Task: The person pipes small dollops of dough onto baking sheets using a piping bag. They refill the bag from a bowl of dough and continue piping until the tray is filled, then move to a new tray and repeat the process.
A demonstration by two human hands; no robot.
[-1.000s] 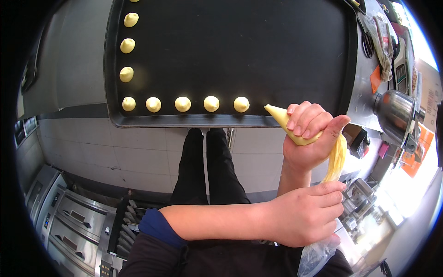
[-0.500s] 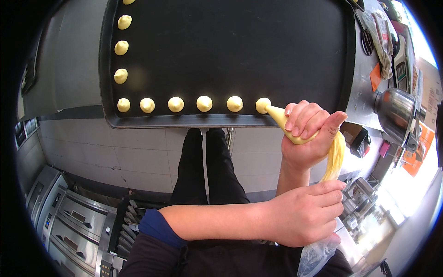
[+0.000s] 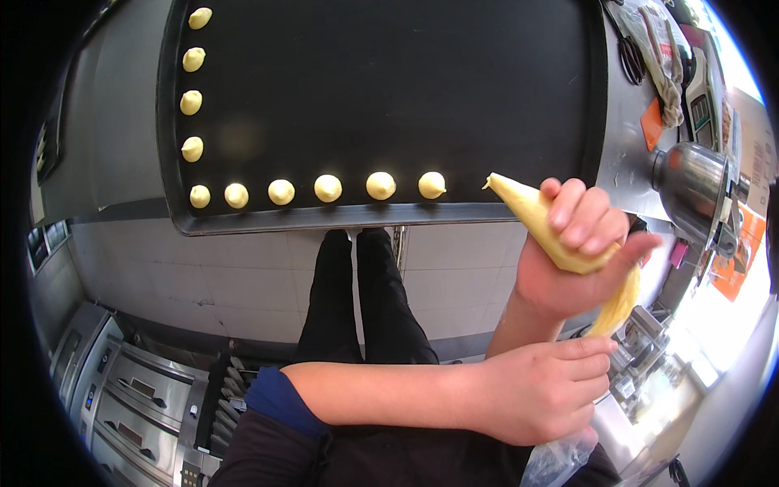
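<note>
A piping bag [image 3: 531,217] full of pale yellow batter is wrapped by my right hand [image 3: 548,280], its tip pointing up and left over the near right part of a black baking tray [image 3: 357,217]. A small bit of batter hangs from the tip. My left hand [image 3: 535,391], its forearm crossing in front of me, is closed around the twisted tail of the bag; clear plastic [image 3: 560,458] sticks out below it. Round batter mounds line the tray's left side and near edge. The last mound [image 3: 432,186] lies left of the tip, apart from it.
The tray rests on a steel counter [image 3: 118,105]. To its right are a metal bowl-shaped vessel [image 3: 690,185], an orange scraper [image 3: 652,124], black-handled scissors [image 3: 631,61] and a scale [image 3: 699,105]. Steel ovens [image 3: 134,398] stand at the lower left.
My right hand has drawn the bag's tip off the last mound, moving right. My left hand keeps hold of the tail. The tray sits slightly further left in view.
</note>
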